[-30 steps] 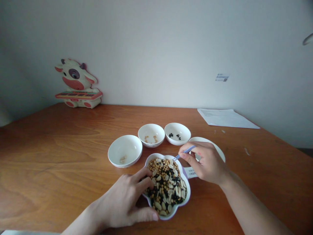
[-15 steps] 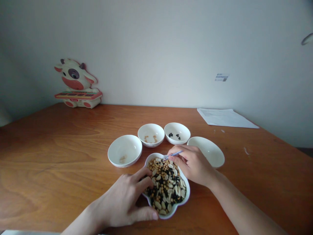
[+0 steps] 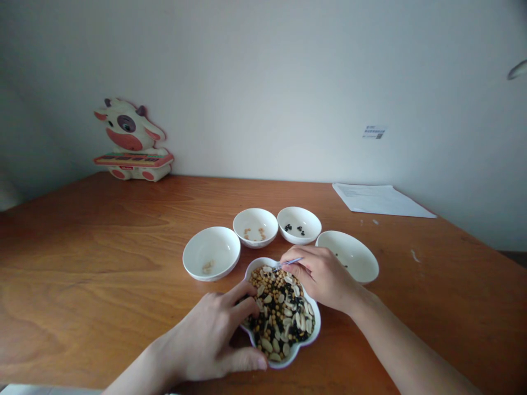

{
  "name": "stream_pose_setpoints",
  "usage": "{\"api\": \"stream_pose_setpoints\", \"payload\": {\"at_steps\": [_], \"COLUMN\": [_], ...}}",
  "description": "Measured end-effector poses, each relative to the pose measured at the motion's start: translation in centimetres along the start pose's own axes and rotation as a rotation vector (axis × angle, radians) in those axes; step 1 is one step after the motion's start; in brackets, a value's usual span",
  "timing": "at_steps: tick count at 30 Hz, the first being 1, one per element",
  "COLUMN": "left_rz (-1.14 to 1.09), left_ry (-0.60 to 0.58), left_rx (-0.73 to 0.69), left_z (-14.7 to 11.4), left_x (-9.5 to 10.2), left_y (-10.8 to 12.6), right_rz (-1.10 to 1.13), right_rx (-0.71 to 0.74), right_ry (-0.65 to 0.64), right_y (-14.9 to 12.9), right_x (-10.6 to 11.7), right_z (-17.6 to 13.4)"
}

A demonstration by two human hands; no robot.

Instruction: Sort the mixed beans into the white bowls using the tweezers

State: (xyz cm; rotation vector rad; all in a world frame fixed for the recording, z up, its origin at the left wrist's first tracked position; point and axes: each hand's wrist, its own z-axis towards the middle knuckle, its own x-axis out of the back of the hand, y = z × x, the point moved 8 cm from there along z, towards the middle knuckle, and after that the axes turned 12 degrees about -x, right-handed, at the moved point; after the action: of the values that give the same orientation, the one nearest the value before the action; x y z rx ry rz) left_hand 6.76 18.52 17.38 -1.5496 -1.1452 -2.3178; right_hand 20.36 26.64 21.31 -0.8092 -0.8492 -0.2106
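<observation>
A white flower-shaped bowl (image 3: 316,323) stands before me, full of mixed peanuts, yellow beans and dark beans. At its left side my left hand (image 3: 218,334) grips it, with the thumb by the near rim and bent fingers reaching over the edge among the beans. My right hand (image 3: 323,277) is over the far right rim, pinching slim pale-blue tweezers (image 3: 293,261). Their tips point down to the left, at the beans near the far rim. Whether anything is between the tips is too small to tell.
Behind are white bowls: one with a few peanuts (image 3: 208,267), one with yellow beans (image 3: 255,236), one with black beans (image 3: 300,229). A fourth bowl (image 3: 360,258), partly behind my right hand, shows small dark bits. Papers (image 3: 382,198) and a cow toy keyboard (image 3: 134,159) lie farther back.
My right hand has shifted very slightly left, and the tweezers lie a little lower. Small dark bits now show in the rightmost bowl. My left hand keeps its place on the flower-shaped bowl.
</observation>
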Motion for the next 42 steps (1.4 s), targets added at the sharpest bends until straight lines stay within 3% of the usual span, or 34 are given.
{"api": "stream_pose_setpoints", "payload": {"at_steps": [13, 22, 42], "left_rz": [-0.025, -0.014, -0.022], "left_ry": [0.002, -0.018, -0.023], "left_rx": [0.009, 0.024, 0.026], "left_z": [0.0, 0.0, 0.1], "left_x": [0.0, -0.1, 0.0], "left_y": [-0.2, -0.2, 0.0], "right_rz": [0.109, 0.109, 0.084], "right_rx": [0.033, 0.027, 0.016], "right_ry": [0.063, -0.031, -0.074], "right_y": [-1.0, -0.9, -0.9], "right_x": [1.4, 0.1, -0.6], "right_z": [-0.2, -0.3, -0.2]}}
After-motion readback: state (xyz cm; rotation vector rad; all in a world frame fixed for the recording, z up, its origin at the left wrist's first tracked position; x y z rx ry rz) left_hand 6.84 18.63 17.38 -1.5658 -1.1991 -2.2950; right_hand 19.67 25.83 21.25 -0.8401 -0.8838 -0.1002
